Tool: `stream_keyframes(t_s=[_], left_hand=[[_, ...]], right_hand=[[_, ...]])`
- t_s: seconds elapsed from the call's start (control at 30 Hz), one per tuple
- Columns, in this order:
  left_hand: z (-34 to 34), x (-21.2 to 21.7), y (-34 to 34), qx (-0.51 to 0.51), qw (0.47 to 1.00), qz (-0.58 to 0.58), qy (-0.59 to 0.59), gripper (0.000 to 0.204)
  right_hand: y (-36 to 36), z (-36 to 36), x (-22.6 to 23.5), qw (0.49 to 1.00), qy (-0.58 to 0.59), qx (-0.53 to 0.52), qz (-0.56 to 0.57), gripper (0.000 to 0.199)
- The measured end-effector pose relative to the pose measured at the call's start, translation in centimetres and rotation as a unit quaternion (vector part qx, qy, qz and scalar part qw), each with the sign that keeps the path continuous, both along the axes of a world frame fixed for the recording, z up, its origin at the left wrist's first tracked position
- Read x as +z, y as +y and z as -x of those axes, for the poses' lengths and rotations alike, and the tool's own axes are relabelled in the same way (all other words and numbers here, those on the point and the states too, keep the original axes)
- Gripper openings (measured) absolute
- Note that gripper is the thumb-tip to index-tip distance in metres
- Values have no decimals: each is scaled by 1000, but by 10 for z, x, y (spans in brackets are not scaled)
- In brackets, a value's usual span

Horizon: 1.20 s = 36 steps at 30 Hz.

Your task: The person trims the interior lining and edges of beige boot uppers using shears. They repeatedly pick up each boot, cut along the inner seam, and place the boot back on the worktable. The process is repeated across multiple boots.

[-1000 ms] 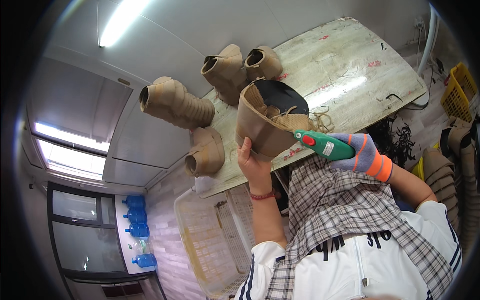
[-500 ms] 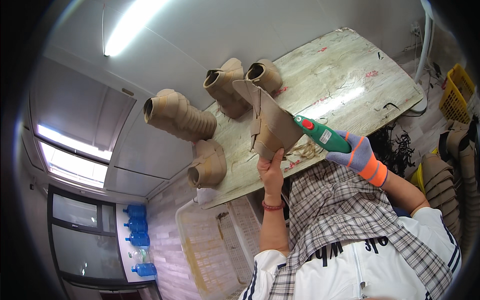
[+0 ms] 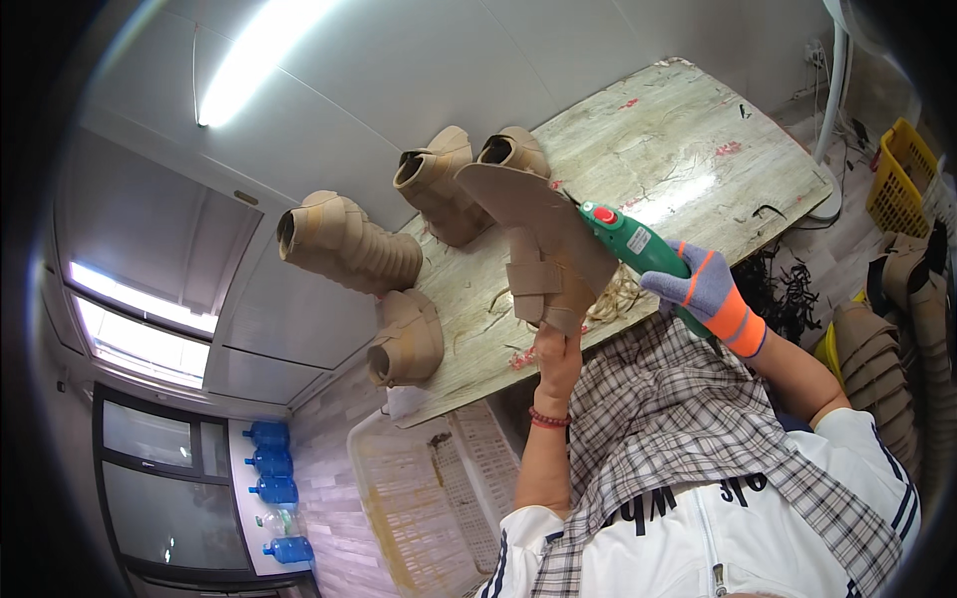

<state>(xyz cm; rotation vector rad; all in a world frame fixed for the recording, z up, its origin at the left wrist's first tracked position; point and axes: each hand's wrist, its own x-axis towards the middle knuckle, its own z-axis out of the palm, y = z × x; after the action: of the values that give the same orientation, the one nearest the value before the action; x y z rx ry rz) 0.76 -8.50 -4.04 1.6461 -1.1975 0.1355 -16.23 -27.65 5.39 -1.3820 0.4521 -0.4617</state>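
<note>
My left hand (image 3: 558, 367) is bare, with a red beaded bracelet at the wrist, and grips the lower end of a tan shoe upper (image 3: 558, 244). The upper stands raised above the table, its wide flap at the top and a strap across its side. My right hand (image 3: 706, 297), in a grey and orange glove, is wrapped round a green handheld electric cutter (image 3: 638, 244) with a red switch. The cutter's narrow tip lies at the right edge of the upper; whether the blade touches it is too small to tell.
On the table (image 3: 698, 130), more tan uppers stand at the left, including a nested stack (image 3: 349, 244). Pale trimmings (image 3: 616, 299) lie near the front edge. A white plastic crate (image 3: 399, 498) is below left; a yellow basket (image 3: 897, 179) and stacked uppers (image 3: 877, 369) are at right.
The upper has turned in my left hand, showing its strap more, and its flap has swung left. The cutter has moved slightly left along with my right hand. The whole view has shifted a little.
</note>
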Motion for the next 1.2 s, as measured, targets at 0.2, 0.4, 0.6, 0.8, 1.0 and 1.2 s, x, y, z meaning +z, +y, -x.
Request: stream_keyframes(t_s=[0.2,0.4,0.6,0.8,1.0,1.2], left_hand=[[-4,6,27,33,998,-32,-33,28],[-8,20,75,198,933,-258,-153,3],[-42,7,81,245,891,-296,-240,8],[-90,26,81,283,901,-277,-175,24],[-123,111,21,302,920,-136,-208,59],[-230,166,-88,271,890,-74,-360,96]], right_hand=[[-56,-18,-17,993,18,-78,92,46],[-159,-31,-92,829,350,-129,417,74],[-191,-38,-129,705,458,-106,531,75],[-213,-41,-122,636,388,-159,647,68],[-123,-121,-91,726,-9,-63,685,45],[-32,-302,-79,782,-31,124,610,42]])
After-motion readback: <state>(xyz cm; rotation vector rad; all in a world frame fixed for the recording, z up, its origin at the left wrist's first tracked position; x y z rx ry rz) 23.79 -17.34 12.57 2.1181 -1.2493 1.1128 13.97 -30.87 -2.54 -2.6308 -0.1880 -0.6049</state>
